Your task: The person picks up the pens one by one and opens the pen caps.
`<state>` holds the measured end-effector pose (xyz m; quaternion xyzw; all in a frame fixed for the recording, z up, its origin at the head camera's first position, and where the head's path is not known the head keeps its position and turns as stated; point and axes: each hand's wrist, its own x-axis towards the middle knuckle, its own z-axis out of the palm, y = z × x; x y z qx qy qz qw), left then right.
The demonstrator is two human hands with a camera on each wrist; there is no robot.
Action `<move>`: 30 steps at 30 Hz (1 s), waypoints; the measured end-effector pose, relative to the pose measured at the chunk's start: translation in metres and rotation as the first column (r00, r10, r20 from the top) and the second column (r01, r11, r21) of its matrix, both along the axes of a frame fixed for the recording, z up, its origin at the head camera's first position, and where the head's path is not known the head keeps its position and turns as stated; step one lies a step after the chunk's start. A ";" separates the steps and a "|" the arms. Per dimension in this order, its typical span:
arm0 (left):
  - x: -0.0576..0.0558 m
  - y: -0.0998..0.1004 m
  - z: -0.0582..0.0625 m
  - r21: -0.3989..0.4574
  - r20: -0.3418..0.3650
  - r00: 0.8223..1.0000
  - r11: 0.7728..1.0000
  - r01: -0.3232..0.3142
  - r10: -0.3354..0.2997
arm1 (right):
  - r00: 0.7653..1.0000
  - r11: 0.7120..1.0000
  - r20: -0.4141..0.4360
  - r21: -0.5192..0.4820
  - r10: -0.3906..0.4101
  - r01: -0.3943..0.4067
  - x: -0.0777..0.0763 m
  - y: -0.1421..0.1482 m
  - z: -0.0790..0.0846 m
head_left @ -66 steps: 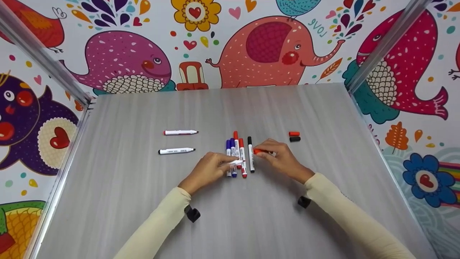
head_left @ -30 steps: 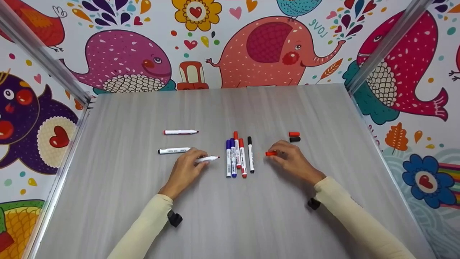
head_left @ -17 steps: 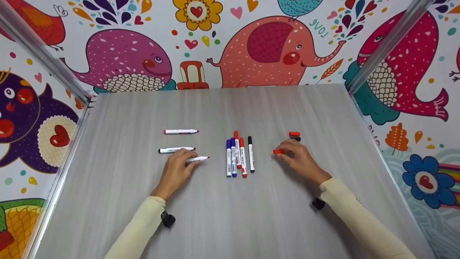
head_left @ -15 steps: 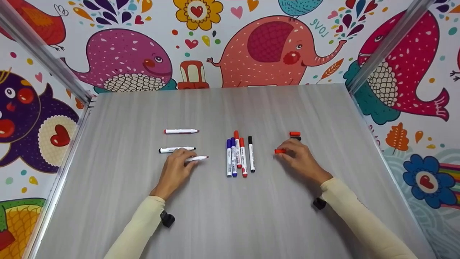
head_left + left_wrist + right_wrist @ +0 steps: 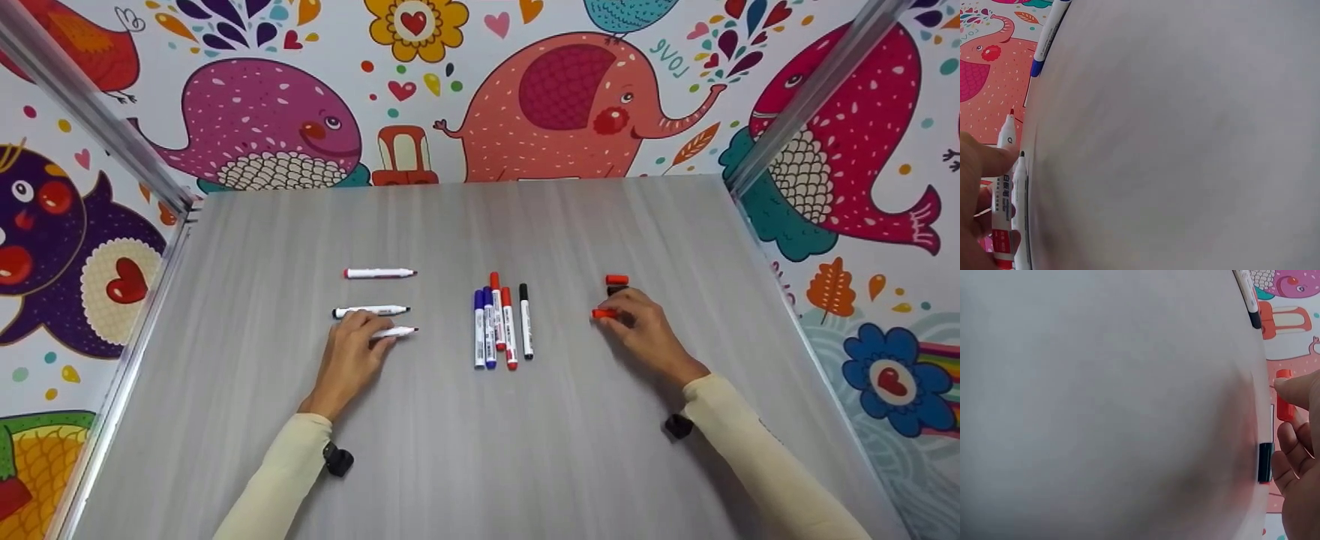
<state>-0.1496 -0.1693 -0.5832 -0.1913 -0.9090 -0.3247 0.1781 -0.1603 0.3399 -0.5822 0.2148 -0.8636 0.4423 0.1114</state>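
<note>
My left hand (image 5: 346,360) pinches an uncapped red whiteboard marker (image 5: 1003,191), its bare red tip toward the middle of the table. Just beyond it lies an uncapped black marker (image 5: 375,310), partly covered by the hand in the head view. Farther back is another uncapped red marker (image 5: 380,274). My right hand (image 5: 651,334) holds a red cap (image 5: 1284,395) between thumb and fingers. A black cap (image 5: 1265,462) lies close by the right fingers, with a second red cap (image 5: 617,280) behind it.
Between the hands, capped markers lie side by side: two blue ones (image 5: 484,330), two red ones (image 5: 509,334) and a black one (image 5: 526,322). The grey table (image 5: 480,450) meets printed walls at its back and sides, with metal posts (image 5: 810,105) at the back corners.
The hands, near each other over the marker group earlier, have moved apart. The left carried the uncapped red marker leftward beside the black one; the right carried the red cap rightward toward the other caps.
</note>
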 end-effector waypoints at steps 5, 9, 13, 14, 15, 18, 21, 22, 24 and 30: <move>0.001 -0.007 -0.001 -0.019 -0.004 1.000 0.999 -0.029 0.029 | 0.999 0.999 -0.020 0.001 -0.041 0.041 -0.001 0.009 -0.004; 0.002 -0.010 -0.001 -0.029 -0.007 0.999 0.999 -0.044 0.043 | 0.998 0.998 -0.018 -0.010 -0.054 0.054 -0.002 0.014 -0.006; 0.001 -0.013 -0.001 -0.045 -0.020 0.999 0.998 -0.050 0.049 | 0.996 0.996 0.012 0.007 -0.091 0.090 -0.004 0.018 -0.007; 0.001 -0.013 -0.001 -0.046 -0.023 0.998 0.998 -0.052 0.051 | 0.995 0.995 0.020 0.014 -0.102 0.102 -0.004 0.019 -0.007; 0.000 -0.014 -0.002 -0.048 -0.027 0.998 0.997 -0.054 0.053 | 0.993 0.993 0.030 0.019 -0.115 0.114 -0.004 0.019 -0.007; -0.001 -0.015 -0.002 -0.049 -0.036 0.998 0.997 -0.062 0.061 | 0.988 0.989 0.055 0.029 -0.146 0.145 -0.005 0.021 -0.007; -0.002 -0.015 -0.003 -0.049 -0.042 0.997 0.997 -0.064 0.062 | 0.985 0.987 0.061 0.024 -0.159 0.158 -0.006 0.022 -0.008; -0.002 -0.015 -0.003 -0.050 -0.044 0.997 0.997 -0.063 0.061 | 0.986 0.987 0.057 0.022 -0.160 0.159 -0.007 0.022 -0.008; -0.002 -0.014 -0.003 -0.050 -0.042 0.997 0.997 -0.061 0.059 | 0.986 0.987 0.046 0.014 -0.160 0.159 -0.008 0.022 -0.008; -0.003 -0.011 -0.002 -0.056 -0.022 0.998 0.997 -0.061 0.059 | 0.984 0.986 0.047 0.014 -0.170 0.169 -0.009 0.022 -0.010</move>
